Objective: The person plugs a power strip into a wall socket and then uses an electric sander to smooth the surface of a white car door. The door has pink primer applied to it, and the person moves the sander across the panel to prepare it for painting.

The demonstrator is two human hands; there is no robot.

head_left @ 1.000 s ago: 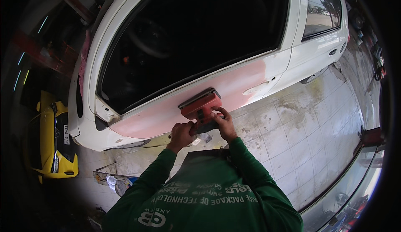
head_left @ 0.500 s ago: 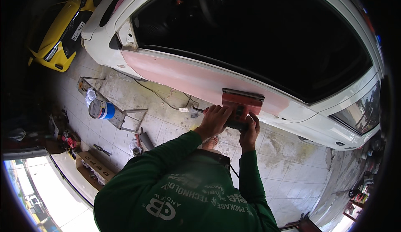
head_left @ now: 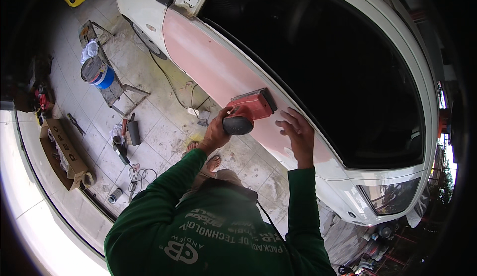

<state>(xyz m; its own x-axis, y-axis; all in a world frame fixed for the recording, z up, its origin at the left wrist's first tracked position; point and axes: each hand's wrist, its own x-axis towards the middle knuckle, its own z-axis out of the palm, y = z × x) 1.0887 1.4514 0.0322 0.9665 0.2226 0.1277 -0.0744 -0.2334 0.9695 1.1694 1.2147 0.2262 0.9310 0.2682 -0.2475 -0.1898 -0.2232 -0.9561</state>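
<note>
The tiled floor (head_left: 104, 123) bears 1 cardboard box (head_left: 68, 150) and 1 bench (head_left: 112, 95) carrying 1 bucket (head_left: 98, 73).

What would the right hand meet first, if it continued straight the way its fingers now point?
The right hand would probably meet the pink-coated car-door panel first; depth is unclear, so it may already touch it.
</note>
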